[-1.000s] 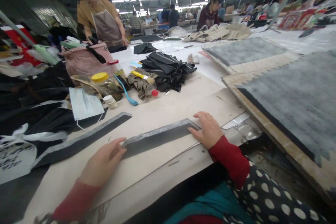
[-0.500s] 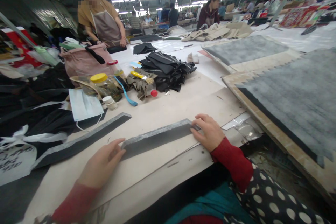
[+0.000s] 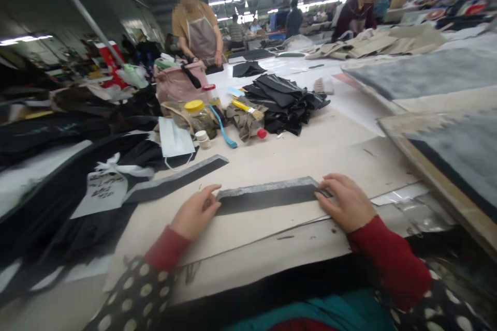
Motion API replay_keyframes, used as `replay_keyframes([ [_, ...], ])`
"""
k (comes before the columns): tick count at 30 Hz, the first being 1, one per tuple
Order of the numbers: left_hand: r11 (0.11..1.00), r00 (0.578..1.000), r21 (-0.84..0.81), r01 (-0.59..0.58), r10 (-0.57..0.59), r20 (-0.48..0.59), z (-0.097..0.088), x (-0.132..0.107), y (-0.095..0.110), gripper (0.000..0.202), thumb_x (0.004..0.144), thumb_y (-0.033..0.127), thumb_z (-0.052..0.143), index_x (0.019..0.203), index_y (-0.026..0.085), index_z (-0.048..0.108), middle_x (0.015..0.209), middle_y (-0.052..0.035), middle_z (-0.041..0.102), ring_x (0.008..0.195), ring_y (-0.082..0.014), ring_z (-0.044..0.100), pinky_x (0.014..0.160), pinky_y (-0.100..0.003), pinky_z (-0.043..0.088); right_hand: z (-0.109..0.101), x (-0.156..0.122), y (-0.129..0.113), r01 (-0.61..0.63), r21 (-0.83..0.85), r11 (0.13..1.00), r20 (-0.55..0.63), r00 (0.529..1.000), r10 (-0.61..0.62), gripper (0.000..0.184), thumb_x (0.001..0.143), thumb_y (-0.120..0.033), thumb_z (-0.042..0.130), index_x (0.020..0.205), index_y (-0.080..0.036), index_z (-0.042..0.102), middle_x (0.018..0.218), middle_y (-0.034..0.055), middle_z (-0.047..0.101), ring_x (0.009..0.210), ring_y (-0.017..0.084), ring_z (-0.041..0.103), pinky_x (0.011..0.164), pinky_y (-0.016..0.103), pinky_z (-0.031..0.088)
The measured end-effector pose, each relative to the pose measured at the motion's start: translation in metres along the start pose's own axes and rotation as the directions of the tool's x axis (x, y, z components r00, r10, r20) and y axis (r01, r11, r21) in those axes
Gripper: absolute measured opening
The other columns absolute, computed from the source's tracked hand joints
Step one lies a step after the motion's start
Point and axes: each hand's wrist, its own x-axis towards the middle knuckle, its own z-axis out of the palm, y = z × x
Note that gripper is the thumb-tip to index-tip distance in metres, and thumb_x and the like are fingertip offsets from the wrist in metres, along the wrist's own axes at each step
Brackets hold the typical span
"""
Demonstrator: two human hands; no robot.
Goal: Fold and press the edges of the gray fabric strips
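A dark grey fabric strip (image 3: 267, 197) with a lighter grey band along its far edge lies across the pale sheet in front of me. My left hand (image 3: 196, 212) pinches its left end between thumb and fingers. At the other end, my right hand (image 3: 345, 202) has its thumb and fingers closed on the strip's corner. A second, similar strip (image 3: 182, 180) rests farther left, apart from my hands, partly over black cloth.
Behind the strips stand a yellow-lidded jar (image 3: 198, 114), a small white bottle (image 3: 202, 139), a face mask (image 3: 175, 137), a brush (image 3: 247, 109) and a heap of black pieces (image 3: 283, 101). Boards with grey sheets (image 3: 462, 150) lie right. A co-worker (image 3: 200, 31) stands across the table.
My view has turned left, so the whole scene sits farther right in the picture. Both hands remain at the strip's ends, and the strip looks almost unmoved on the table.
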Motion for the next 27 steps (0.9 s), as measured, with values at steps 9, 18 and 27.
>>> replay_keyframes([
  [9, 0.99, 0.997, -0.12, -0.073, 0.075, 0.008, -0.009, 0.009, -0.016, 0.036, 0.068, 0.029, 0.057, 0.102, 0.02, 0.047, 0.09, -0.0021, 0.041, 0.075, -0.0113, 0.041, 0.068, -0.025, 0.04, 0.007, 0.002, 0.015, 0.15, -0.007, 0.989, -0.001, 0.989, -0.15, 0.025, 0.075, -0.04, 0.046, 0.091, -0.023, 0.055, 0.101, 0.0058, 0.05, 0.089, 0.021, 0.05, 0.078, 0.038, 0.042],
  [18, 0.98, 0.964, -0.17, -0.108, 0.145, 0.222, -0.028, 0.021, -0.031, 0.04, 0.068, 0.033, 0.057, 0.104, 0.018, 0.05, 0.085, -0.0006, 0.045, 0.068, -0.0088, 0.041, 0.063, -0.022, 0.038, 0.015, 0.004, 0.024, 0.228, -0.042, 0.973, 0.069, 0.972, -0.224, 0.021, 0.076, -0.039, 0.047, 0.089, -0.028, 0.06, 0.104, 0.0046, 0.049, 0.087, 0.02, 0.051, 0.073, 0.038, 0.044],
  [27, 0.992, 0.992, 0.038, -0.122, 0.122, 0.007, -0.032, 0.002, -0.003, 0.025, 0.08, 0.024, 0.039, 0.096, 0.013, 0.055, 0.093, -0.0063, 0.055, 0.081, -0.0131, 0.049, 0.076, -0.028, 0.042, 0.01, 0.004, 0.011, 0.222, -0.033, 0.975, -0.006, 0.975, -0.222, 0.022, 0.076, -0.037, 0.047, 0.089, -0.023, 0.058, 0.102, 0.005, 0.051, 0.087, 0.021, 0.051, 0.075, 0.038, 0.044],
])
